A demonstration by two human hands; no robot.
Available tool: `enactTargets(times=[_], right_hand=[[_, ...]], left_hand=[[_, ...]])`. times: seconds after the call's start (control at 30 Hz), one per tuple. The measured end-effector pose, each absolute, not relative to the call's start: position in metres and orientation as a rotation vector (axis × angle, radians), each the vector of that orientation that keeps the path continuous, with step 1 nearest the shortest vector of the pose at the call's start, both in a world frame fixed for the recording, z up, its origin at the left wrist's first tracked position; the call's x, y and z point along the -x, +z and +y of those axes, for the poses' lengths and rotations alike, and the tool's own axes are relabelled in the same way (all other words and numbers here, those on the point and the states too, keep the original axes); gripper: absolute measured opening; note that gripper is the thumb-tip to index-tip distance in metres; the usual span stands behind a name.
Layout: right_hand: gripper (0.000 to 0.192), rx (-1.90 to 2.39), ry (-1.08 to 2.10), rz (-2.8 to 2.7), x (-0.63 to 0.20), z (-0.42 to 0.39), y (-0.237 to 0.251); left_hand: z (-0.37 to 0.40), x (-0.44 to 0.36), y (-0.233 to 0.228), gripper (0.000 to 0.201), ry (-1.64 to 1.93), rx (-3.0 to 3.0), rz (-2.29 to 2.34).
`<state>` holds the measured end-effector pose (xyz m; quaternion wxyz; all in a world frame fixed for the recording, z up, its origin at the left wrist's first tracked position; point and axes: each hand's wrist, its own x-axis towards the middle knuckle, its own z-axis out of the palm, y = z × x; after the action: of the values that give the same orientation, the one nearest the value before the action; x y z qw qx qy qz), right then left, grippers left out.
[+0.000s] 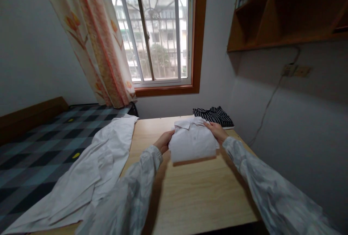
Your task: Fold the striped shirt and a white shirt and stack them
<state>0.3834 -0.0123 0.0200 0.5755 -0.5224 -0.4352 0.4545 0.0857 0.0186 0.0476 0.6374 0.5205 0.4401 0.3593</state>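
At frame centre we hold the folded white shirt (192,142) on the worktop (201,195), left hand (163,141) and right hand (216,130) with fingers pinching its side edges. It looks light, soft, floppy; gripping both sides should keep folds together. A striped garment (213,115) lies behind.

You're in a home bedroom: a checkered bed (40,144), a curtained window (157,28), a wooden desk (195,191), wall shelves (285,14).
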Motion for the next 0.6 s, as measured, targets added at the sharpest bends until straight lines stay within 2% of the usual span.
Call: enactTargets(times=[0.17, 0.27, 0.43, 0.6], right_hand=[[0.042, 1.202, 1.184, -1.077, -0.400, -0.028, 0.014], [0.045, 1.151, 1.212, -1.168, -0.407, -0.041, 0.002], [0.048, 1.267, 0.940, -1.293, -0.421, -0.045, -0.021], [0.050, 1.178, 0.897, -1.151, -0.450, -0.012, 0.007]], left_hand=[[0.018, -0.102, 0.042, 0.065, 0.793, -1.154, 0.903], [0.017, -0.107, 0.029, 0.063, 0.874, -1.321, 0.892], [0.022, -0.118, 0.001, 0.056, 0.986, -1.314, 1.047], [0.050, -0.149, 0.025, 0.048, 1.064, -1.349, 0.974]])
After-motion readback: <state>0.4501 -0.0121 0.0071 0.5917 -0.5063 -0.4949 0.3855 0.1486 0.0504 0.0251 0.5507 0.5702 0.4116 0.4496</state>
